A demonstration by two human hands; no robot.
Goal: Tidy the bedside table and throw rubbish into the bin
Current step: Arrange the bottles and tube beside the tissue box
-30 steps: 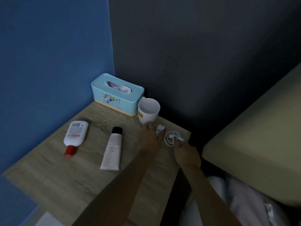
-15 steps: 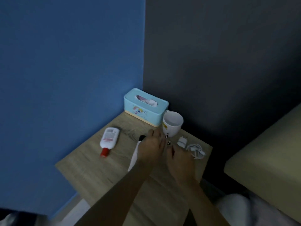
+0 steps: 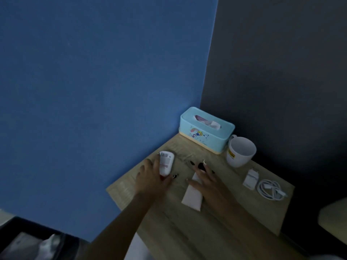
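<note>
**Both hands down on the bedside table**

Left hand (image 3: 152, 178): low on the table (image 3: 262, 209), curled round the bottle (image 3: 166, 164). One finger runs up the bottle's left side and the thumb sits at its lower right. The bottle is white, label up. Its near end is hidden under the palm.

Right hand (image 3: 205, 182): just right of the left one, but apart from it. Fingers straight and spread, gripping nothing. It lies flat over the upper half of the tube (image 3: 192, 197). The tube is pale and lies on the wood, with its flat end sticking out below the palm. Its dark cap shows between the fingers. Nails on both hands are dark.

Beyond the fingertips, in the corner: tissue box (image 3: 206, 133), light blue, with a cartoon print on the side and tissue showing in the slot. It is well clear of both hands.

Beyond and right of the right hand: mug (image 3: 241, 152), white and upright, just beside the box.

Right of the right hand: plug (image 3: 250, 179), white, lying flat. Just past it is the cable (image 3: 271, 190), white and loosely coiled, near the table's right edge. Neither is touched.

Left of the left hand: blue wall (image 3: 93, 91). Behind the box and mug: dark wall (image 3: 281, 62).

Below and far left of the left arm, at floor level: dark container (image 3: 28, 239), holding something pale. Too blurred to tell if it is the bin.
</note>
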